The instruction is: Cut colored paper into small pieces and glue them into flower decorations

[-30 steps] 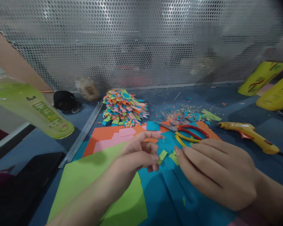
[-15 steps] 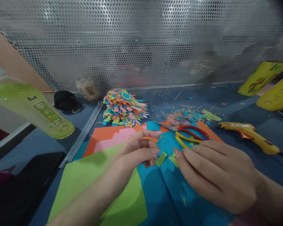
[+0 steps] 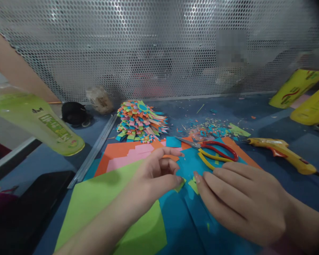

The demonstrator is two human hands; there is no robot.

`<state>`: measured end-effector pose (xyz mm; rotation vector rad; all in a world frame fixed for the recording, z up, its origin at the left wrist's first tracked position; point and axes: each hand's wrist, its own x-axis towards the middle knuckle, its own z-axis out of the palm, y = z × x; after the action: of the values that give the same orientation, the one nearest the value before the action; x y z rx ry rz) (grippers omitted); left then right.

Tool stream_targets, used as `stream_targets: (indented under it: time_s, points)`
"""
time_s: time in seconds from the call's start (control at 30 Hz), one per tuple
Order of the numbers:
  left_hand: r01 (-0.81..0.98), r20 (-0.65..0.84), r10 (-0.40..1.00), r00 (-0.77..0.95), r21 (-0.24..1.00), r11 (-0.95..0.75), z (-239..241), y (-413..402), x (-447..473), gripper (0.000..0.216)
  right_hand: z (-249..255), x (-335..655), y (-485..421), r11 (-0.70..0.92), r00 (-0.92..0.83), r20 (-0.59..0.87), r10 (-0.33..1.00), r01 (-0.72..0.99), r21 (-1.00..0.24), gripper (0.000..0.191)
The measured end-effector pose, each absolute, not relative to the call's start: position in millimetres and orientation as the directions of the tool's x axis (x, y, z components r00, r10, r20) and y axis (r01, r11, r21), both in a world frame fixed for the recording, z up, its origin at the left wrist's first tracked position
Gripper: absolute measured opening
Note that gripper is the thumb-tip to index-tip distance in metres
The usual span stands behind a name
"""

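Note:
My left hand [image 3: 155, 177] hovers over the blue paper with its fingers curved and a gap between thumb and forefinger. Its thumb tip is at a small green paper piece [image 3: 181, 185]; touching or just above, I cannot tell. Facing it, my right hand [image 3: 244, 203] has its fingers pressed together, fingertips beside another green paper piece [image 3: 193, 186]. What those fingers hold, if anything, is hidden. Beneath the hands lie blue paper [image 3: 175, 216] and a green sheet [image 3: 87, 205]. Scissors [image 3: 219, 147] with red and yellow handles lie just beyond my right hand.
Behind stands a fringed multicolour paper piece [image 3: 140, 122]. Paper scraps [image 3: 212, 129] lie to its right, near a yellow glue gun [image 3: 284, 152]. Clear sticks [image 3: 93, 152] and a drink bottle [image 3: 39, 120] are at left, a black flat object [image 3: 29, 209] nearer. Perforated metal [image 3: 159, 53] closes the back.
My left hand has shifted slightly right, its thumb now partly covering one green paper piece. My right hand has barely moved, a little lower at the fingertips.

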<state>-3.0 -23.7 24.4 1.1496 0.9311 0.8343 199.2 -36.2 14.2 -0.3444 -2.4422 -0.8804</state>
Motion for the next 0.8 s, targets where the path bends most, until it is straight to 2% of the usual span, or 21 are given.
stream_targets:
  time_s: [0.23,0.43,0.6,0.67,0.7,0.73,0.8]
  points:
    - [-0.113,-0.138,0.912,0.387,0.974,0.195,25.9,-24.8,-1.2,0.039,14.4,199.5,-35.4,0.734,-0.824,0.562,0.067,0.422,0.532,0.023]
    - [-0.087,-0.218,0.898,0.381,0.959,0.27,26.8,-24.4,-5.3,0.034,13.4,198.4,-37.2,0.75,-0.832,0.549,0.079,0.413,0.517,0.023]
    - [-0.056,-0.2,0.889,0.412,0.968,0.244,23.7,-22.7,-4.9,0.039,11.9,196.5,-37.6,0.771,-0.82,0.566,0.087,0.415,0.483,0.023]
    - [-0.056,-0.218,0.884,0.413,0.963,0.263,22.1,-21.5,-5.1,0.036,11.1,195.0,-36.3,0.818,-0.783,0.607,0.134,0.433,0.378,0.024]
    - [-0.054,-0.232,0.884,0.407,0.959,0.277,21.5,-20.8,-5.5,0.031,10.6,193.7,-35.5,0.848,-0.745,0.637,0.197,0.455,0.27,0.025]
    - [-0.044,-0.237,0.888,0.394,0.96,0.276,21.1,-20.1,-6.2,0.025,10.1,192.0,-34.7,0.869,-0.694,0.66,0.288,0.479,0.125,0.025]
    - [0.004,-0.209,0.923,0.325,0.976,0.219,21.0,-18.6,-7.7,0.022,9.0,187.5,-33.1,0.829,-0.569,0.629,0.53,0.504,-0.243,0.023]
